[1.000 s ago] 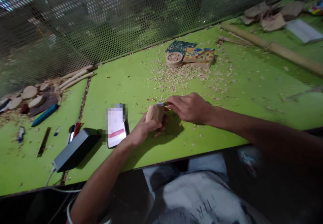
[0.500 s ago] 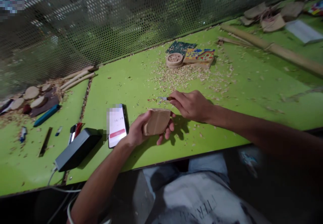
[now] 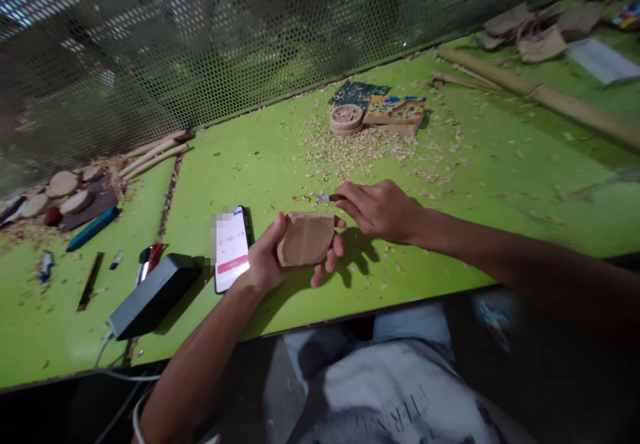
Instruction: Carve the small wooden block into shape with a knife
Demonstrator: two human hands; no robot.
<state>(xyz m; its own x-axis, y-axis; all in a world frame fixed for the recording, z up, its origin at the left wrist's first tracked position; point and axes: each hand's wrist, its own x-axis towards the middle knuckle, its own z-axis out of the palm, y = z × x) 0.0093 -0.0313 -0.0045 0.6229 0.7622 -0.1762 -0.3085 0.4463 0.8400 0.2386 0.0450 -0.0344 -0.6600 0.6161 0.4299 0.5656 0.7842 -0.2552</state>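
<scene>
wood slices (image 3: pixel 63 184): a bunch of flat, round bits at the far left of the green tabletop (image 3: pixel 225 171), with wood curls around them.
blue tool (image 3: pixel 93 229): it lies near the slices, on the side closer to the person.
dark box (image 3: pixel 153 294): it sits on the tabletop with a white cord (image 3: pixel 101 351) at its near end.
phone (image 3: pixel 231 251): it lies face up just beside the left hand, with its screen lit.
left hand (image 3: pixel 266 255): the palm is turned up and it holds the wood block, thumb on the left edge and fingers around the right side.
wood block (image 3: pixel 306 239): it is in the left hand, above the near part of the tabletop, with a curved line on its top face.
knife (image 3: pixel 325 198): its small blade points left, apart from the block.
round wood dish (image 3: pixel 346 117): it sits farther back, with wood bits in it and shavings (image 3: pixel 350 154) in front.
right hand (image 3: pixel 379 211): it is closed around the knife handle.
painted block (image 3: pixel 395 109): it is just beside the dish, with bright colors on top.
bamboo pole (image 3: pixel 540 94): it lies slanted at the right.
</scene>
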